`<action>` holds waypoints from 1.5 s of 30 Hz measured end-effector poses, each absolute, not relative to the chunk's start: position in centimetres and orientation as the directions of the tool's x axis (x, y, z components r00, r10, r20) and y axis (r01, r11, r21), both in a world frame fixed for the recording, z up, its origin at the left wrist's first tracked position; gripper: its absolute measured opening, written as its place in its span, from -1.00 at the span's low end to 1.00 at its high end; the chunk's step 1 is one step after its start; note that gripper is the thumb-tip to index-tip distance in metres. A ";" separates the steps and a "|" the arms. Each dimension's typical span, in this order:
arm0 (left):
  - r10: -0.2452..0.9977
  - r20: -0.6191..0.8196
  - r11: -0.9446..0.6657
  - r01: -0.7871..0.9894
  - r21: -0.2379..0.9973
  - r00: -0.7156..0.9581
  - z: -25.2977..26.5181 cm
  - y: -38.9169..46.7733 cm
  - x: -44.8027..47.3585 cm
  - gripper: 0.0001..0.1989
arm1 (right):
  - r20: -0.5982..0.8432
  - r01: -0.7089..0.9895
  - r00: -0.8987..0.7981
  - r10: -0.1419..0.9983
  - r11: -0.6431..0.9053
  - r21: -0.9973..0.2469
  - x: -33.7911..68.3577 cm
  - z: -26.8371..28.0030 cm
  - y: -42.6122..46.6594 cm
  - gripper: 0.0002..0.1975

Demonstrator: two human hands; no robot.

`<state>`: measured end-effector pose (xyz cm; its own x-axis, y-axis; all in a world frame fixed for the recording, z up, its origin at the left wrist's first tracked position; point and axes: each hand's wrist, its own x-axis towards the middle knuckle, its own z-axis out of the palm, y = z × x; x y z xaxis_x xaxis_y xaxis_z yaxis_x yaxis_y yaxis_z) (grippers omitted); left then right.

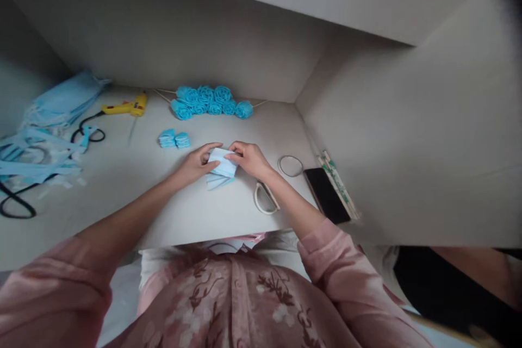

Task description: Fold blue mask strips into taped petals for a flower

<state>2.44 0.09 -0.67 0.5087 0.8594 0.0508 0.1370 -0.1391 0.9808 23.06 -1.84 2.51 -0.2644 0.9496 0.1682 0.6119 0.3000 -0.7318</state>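
Between both hands is a folded light-blue piece of face-mask fabric point(223, 165), held just over the table. My left hand point(198, 162) grips its left edge, thumb on top. My right hand point(249, 157) pinches the upper right edge between thumb and fingers. Just below the held piece, another pleated blue piece point(218, 181) shows on the table, partly covered. Two small folded blue bundles point(174, 139) lie beyond my left hand. Under my right forearm rests a pale half-round object point(266, 198), which looks like a protractor or scissor handle; I cannot tell which.
Blue fabric roses point(206, 102) with stick stems lie along the back wall. At left are a yellow glue gun point(126, 106), stacked face masks point(65, 100) and cut strips point(41, 155). A wire ring point(290, 165), a phone point(327, 194) and wrapped sticks point(338, 182) lie right.
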 end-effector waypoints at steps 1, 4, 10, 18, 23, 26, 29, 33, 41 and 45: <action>0.867 0.041 -0.115 0.119 0.986 0.497 -0.8 0.2 2.4 -0.27 | 0.174 0.611 -0.264 0.949 0.304 -0.731 23.1 2.3 -1.4 -0.78; 0.883 0.008 -0.058 0.093 0.994 0.469 -0.9 0.5 2.2 -0.22 | 0.185 0.602 -0.258 0.948 0.308 -0.737 23.1 1.7 -0.8 -0.69; 0.861 -0.039 -0.011 0.095 0.995 0.508 -1.0 0.6 2.1 -0.19 | 0.290 0.534 0.001 0.957 0.245 -0.809 24.2 1.7 -1.2 -0.67; 0.782 -0.075 -0.006 0.129 0.992 0.619 -1.5 1.3 1.4 -0.31 | 0.317 0.367 0.000 0.948 0.295 -0.882 24.3 3.0 -1.9 -0.67; 0.850 -0.086 0.018 0.136 0.991 0.520 -0.4 1.1 2.1 -0.23 | 0.367 0.336 -0.013 0.930 0.350 -0.874 23.5 2.9 -2.3 -0.67; 0.903 -0.057 -0.011 0.157 0.988 0.425 0.4 -0.5 2.5 -0.26 | 0.396 0.337 -0.016 0.918 0.378 -0.862 23.4 3.1 -2.6 -0.66; 0.941 -0.027 -0.108 0.376 0.920 0.338 0.7 -3.2 2.4 -0.35 | 0.398 0.326 -0.013 0.917 0.380 -0.866 23.4 3.4 -2.8 -0.65; 0.943 0.226 -0.330 0.792 0.514 0.245 0.5 -7.1 1.6 -0.49 | 0.448 0.359 -0.053 0.893 0.435 -0.826 23.4 3.3 -3.0 -0.65; 0.931 0.328 -0.267 0.911 0.313 0.160 -0.8 -11.4 0.2 -0.47 | 0.597 0.594 -0.344 0.725 0.660 -0.459 22.2 3.2 -4.3 -0.67; 0.931 0.338 -0.246 0.918 0.310 0.135 -1.0 -11.3 0.3 -0.48 | 0.566 0.624 -0.408 0.717 0.671 -0.400 21.6 3.1 -4.7 -0.65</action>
